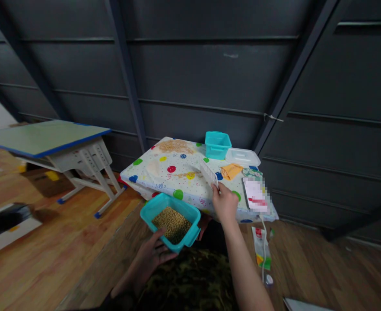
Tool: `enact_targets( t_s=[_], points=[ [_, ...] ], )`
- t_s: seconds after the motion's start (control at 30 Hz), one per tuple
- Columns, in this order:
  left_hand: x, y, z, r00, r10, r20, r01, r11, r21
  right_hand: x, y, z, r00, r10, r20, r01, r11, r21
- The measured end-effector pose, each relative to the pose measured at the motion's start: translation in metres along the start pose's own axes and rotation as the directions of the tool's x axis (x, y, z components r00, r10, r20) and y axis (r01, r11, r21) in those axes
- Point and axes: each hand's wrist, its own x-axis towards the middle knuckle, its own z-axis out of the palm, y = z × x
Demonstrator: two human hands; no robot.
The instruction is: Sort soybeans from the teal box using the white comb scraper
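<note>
Beans fill the bottom of a teal container (pixel 171 222), held below the near edge of the low table (pixel 151 170). The left hand (pixel 151 255) cups it from underneath at the near corner, fingers spread under the base. Loaded like this it likely sits heavy for its size and the loose grains would shift if tipped, so support under the base or at 2 opposite rims looks safest; the plastic walls seem stiff but smooth.

The right hand (pixel 224 203) is closed in a pinch on a white scraper card (pixel 209 173), its blade laid flat on the dotted tablecloth near scattered grains (pixel 184 175). A larger heap of grains (pixel 174 146) lies at the far corner. Further back stand a second teal tub (pixel 217 144), a white lid (pixel 242 156) and an orange cloth (pixel 231 170). A blurred phone (pixel 255 195) rests at the right edge.
</note>
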Motion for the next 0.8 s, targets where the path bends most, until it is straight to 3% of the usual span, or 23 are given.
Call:
enact_targets(
  t_s=[0.2,0.37,0.8],
  points=[
    [0.004,0.003,0.007,0.998,-0.01,-0.067,0.013,0.999,0.051,-0.018,-0.012,0.01,0.993,-0.116,-0.033,0.118,0.988,0.1],
    [0.006,0.005,0.009,0.997,0.046,-0.059,-0.044,0.999,0.032,-0.031,-0.019,0.01,0.972,-0.209,-0.11,0.225,0.96,0.166],
    [0.007,0.013,0.011,0.992,0.076,-0.103,-0.069,0.995,0.072,-0.054,-0.027,-0.005,0.894,-0.381,-0.238,0.425,0.887,0.179]
  ],
)
